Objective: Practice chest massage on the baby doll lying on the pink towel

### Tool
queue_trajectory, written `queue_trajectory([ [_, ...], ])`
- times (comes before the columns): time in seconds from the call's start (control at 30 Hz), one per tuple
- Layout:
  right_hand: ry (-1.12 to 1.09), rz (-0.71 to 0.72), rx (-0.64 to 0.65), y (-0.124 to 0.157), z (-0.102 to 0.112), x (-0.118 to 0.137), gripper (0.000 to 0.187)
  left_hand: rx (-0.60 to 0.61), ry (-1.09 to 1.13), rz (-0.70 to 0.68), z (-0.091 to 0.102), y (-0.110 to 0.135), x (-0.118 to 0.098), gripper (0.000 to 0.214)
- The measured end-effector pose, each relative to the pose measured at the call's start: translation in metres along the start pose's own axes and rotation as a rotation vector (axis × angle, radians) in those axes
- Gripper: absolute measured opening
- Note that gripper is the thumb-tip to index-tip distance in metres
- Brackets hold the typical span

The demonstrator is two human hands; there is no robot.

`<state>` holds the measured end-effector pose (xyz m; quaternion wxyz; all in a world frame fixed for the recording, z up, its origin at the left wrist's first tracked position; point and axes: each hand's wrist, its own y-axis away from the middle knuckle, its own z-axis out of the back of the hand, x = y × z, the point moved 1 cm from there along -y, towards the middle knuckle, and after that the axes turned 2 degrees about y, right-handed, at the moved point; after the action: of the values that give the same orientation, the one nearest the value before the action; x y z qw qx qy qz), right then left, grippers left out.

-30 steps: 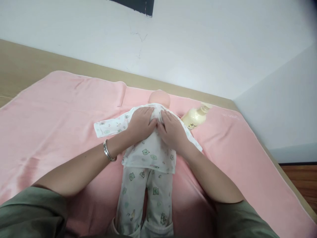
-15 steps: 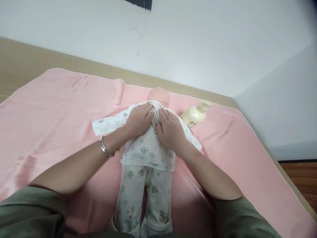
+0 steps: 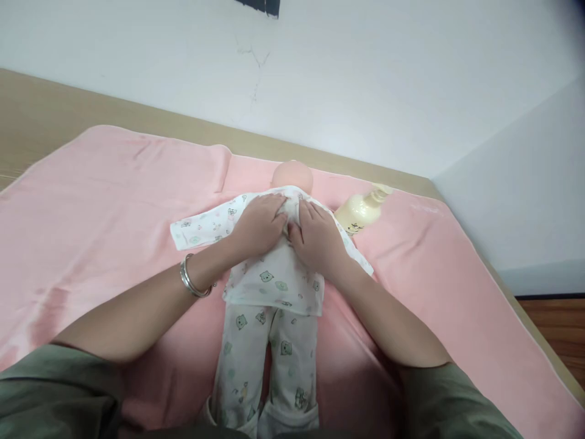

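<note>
A baby doll lies on a pink blanket, its head toward the wall. It wears a white long-sleeved top and matching trousers, both printed with small green animals. My left hand rests flat on the left side of the upper back or chest; which side of the doll faces up I cannot tell. My right hand lies flat on the right side of the same area. Both hands have stretched fingers, thumbs close together at the middle. The fabric bunches slightly between them.
A pale yellow pump bottle lies on the blanket just right of the doll's shoulder. Beyond the blanket runs a wooden table edge, against a white wall. Wooden floor shows at the far right.
Both hands have slid slightly down the top toward me, and the right one has shifted a little to the right. The doll and bottle stay in place.
</note>
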<state>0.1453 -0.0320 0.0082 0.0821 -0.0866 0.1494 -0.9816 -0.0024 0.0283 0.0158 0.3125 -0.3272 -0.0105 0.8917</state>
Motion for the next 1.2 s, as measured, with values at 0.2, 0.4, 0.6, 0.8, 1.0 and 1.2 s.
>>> queue_trajectory([
  [0.2, 0.027, -0.016, -0.046, 0.014, 0.002, 0.02, 0.056, -0.07, -0.088, 0.003, -0.007, -0.002, 0.005, 0.043],
  [0.4, -0.046, -0.026, -0.018, -0.002, -0.002, 0.003, 0.058, -0.054, -0.127, 0.032, -0.015, 0.003, 0.003, 0.058],
  [0.6, -0.074, -0.076, 0.007, -0.014, -0.009, -0.015, 0.059, -0.097, -0.1, 0.017, -0.017, 0.003, 0.005, 0.055],
  [0.8, -0.029, -0.052, 0.029, -0.011, -0.01, -0.013, 0.061, -0.099, -0.087, 0.008, -0.017, 0.003, 0.007, 0.055],
  [1.0, -0.027, -0.017, 0.035, -0.01, -0.008, -0.012, 0.06, -0.12, -0.081, -0.006, -0.019, 0.003, 0.011, 0.053],
  [1.2, -0.037, -0.031, 0.037, -0.008, -0.006, -0.009, 0.061, -0.118, -0.085, -0.003, -0.018, 0.003, 0.01, 0.054],
])
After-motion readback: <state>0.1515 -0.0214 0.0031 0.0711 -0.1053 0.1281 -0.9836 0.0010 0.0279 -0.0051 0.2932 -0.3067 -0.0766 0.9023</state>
